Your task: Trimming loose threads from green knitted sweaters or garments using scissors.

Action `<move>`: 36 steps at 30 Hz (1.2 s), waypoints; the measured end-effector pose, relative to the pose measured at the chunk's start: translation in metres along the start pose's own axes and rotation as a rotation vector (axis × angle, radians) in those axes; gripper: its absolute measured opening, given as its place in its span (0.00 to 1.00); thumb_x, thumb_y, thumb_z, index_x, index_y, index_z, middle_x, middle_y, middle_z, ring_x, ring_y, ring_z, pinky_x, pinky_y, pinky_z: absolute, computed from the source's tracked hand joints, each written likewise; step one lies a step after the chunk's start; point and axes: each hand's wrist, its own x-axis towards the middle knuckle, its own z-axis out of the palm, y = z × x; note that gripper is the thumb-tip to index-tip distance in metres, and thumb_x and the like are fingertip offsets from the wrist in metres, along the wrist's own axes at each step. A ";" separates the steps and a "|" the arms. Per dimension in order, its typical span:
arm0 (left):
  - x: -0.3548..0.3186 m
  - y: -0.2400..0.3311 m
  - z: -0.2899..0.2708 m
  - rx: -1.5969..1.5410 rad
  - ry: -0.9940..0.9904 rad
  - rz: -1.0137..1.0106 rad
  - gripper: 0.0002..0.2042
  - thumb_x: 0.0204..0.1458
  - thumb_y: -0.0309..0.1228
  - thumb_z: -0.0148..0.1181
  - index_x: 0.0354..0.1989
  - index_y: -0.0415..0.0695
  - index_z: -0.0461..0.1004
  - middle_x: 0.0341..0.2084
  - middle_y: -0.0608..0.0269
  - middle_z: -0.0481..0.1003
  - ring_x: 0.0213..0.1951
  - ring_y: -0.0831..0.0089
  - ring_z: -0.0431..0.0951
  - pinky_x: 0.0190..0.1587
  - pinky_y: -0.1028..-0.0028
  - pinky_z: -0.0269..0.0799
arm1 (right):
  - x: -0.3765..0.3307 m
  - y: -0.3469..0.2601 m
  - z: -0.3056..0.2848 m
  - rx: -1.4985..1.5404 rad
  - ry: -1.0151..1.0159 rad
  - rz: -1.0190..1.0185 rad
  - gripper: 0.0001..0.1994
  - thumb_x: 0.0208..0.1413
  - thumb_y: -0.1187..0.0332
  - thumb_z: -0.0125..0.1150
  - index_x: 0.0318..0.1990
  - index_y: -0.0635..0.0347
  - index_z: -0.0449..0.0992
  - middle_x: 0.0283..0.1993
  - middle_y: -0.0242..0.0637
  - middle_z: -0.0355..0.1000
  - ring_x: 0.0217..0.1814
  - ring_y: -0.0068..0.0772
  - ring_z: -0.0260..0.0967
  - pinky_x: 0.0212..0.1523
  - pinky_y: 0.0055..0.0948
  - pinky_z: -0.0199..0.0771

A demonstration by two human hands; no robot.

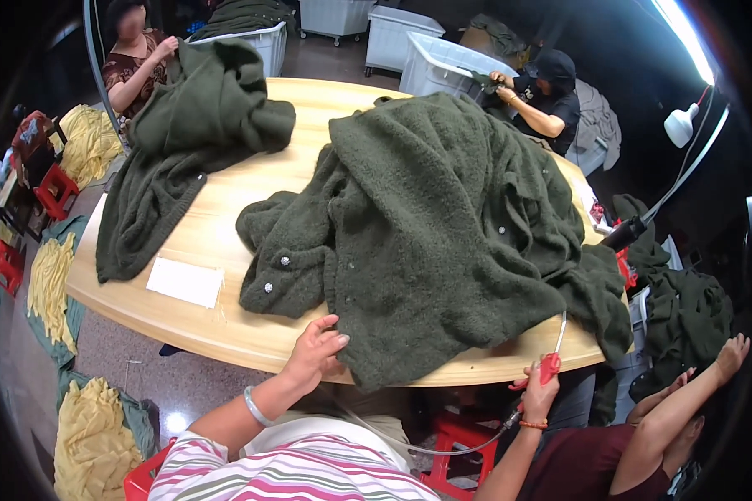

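A dark green knit cardigan (426,217) lies heaped across the middle of the wooden table, its lower hem hanging over the near edge. Shiny round buttons (276,274) dot its left part. At the garment's lower left border is my left hand (316,349), fingers apart, fingertips against the knit, with no cloth visibly gripped. My right hand (540,389) is closed around a red air blow gun (548,369) just off the table's near edge. Its thin metal nozzle (561,331) points up to the cardigan's lower right hem. A clear hose (443,449) runs from its handle.
Across the table (134,305), one person lifts another green garment (200,117); a second handles cloth at far right. A third person's arms (685,409) are close on my right. A white paper (185,283) lies left. A lamp arm (685,179) rises at right; bins stand behind.
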 end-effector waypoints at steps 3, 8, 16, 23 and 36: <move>-0.004 -0.005 0.009 -0.034 -0.032 0.019 0.25 0.57 0.24 0.59 0.60 0.44 0.56 0.40 0.65 0.72 0.44 0.76 0.75 0.42 0.71 0.78 | -0.020 -0.037 0.003 0.051 -0.104 -0.088 0.19 0.66 0.66 0.52 0.60 0.66 0.64 0.27 0.33 0.70 0.21 0.21 0.69 0.20 0.20 0.70; -0.007 -0.017 0.001 -0.028 -0.078 -0.124 0.22 0.57 0.23 0.59 0.58 0.42 0.61 0.36 0.70 0.72 0.41 0.79 0.76 0.42 0.72 0.77 | -0.065 -0.081 0.028 -0.110 -0.483 -0.098 0.20 0.61 0.71 0.57 0.59 0.69 0.66 0.29 0.36 0.73 0.31 0.24 0.73 0.34 0.25 0.74; -0.004 -0.026 0.011 0.056 0.007 0.070 0.24 0.56 0.19 0.55 0.61 0.42 0.59 0.39 0.71 0.73 0.35 0.86 0.72 0.37 0.81 0.73 | -0.126 -0.109 0.062 -0.758 -1.180 -0.387 0.19 0.56 0.59 0.59 0.54 0.50 0.68 0.27 0.49 0.75 0.30 0.55 0.75 0.33 0.49 0.75; -0.006 -0.035 0.001 0.062 -0.042 0.151 0.26 0.56 0.18 0.55 0.64 0.42 0.58 0.35 0.74 0.70 0.32 0.88 0.69 0.34 0.83 0.69 | -0.132 -0.117 0.065 -0.722 -1.094 -0.439 0.19 0.56 0.62 0.59 0.55 0.51 0.69 0.29 0.47 0.76 0.32 0.51 0.76 0.35 0.46 0.75; 0.062 0.014 -0.003 -0.017 -0.075 0.038 0.12 0.59 0.31 0.59 0.49 0.44 0.69 0.40 0.63 0.78 0.36 0.75 0.79 0.40 0.74 0.77 | -0.118 -0.119 0.086 -0.604 -0.855 -0.487 0.19 0.55 0.62 0.62 0.53 0.56 0.70 0.31 0.49 0.75 0.34 0.55 0.75 0.35 0.45 0.74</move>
